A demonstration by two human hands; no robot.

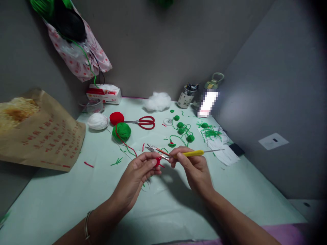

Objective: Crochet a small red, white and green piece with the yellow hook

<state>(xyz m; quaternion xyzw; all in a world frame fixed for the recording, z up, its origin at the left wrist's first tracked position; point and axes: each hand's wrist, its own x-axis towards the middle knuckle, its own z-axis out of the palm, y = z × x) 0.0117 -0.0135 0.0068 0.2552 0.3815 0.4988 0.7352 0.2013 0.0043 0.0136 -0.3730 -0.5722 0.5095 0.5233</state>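
My left hand (pixel 139 175) pinches a small red crochet piece (pixel 157 162) between thumb and fingers, which cover part of it. A strand of red yarn (pixel 130 147) runs from the yarn balls toward this hand. My right hand (pixel 192 166) is closed around a yellow-handled crochet hook (pixel 195 153). One thin metal end points right, while the other reaches toward the red piece; whether it touches is unclear. Just beyond the fingertips lies a pair of small metal snips (pixel 154 148), partly hidden by the hands.
Red (pixel 117 118), green (pixel 122 132) and white yarn balls (pixel 97 121) sit left, beside red-handled scissors (pixel 146 123). Several green crocheted balls (pixel 181 130) lie right of centre. White stuffing (pixel 157 101), a pen cup (pixel 184 99) and a tissue box (pixel 112 96) stand behind; a paper bag (pixel 56 136) leans left.
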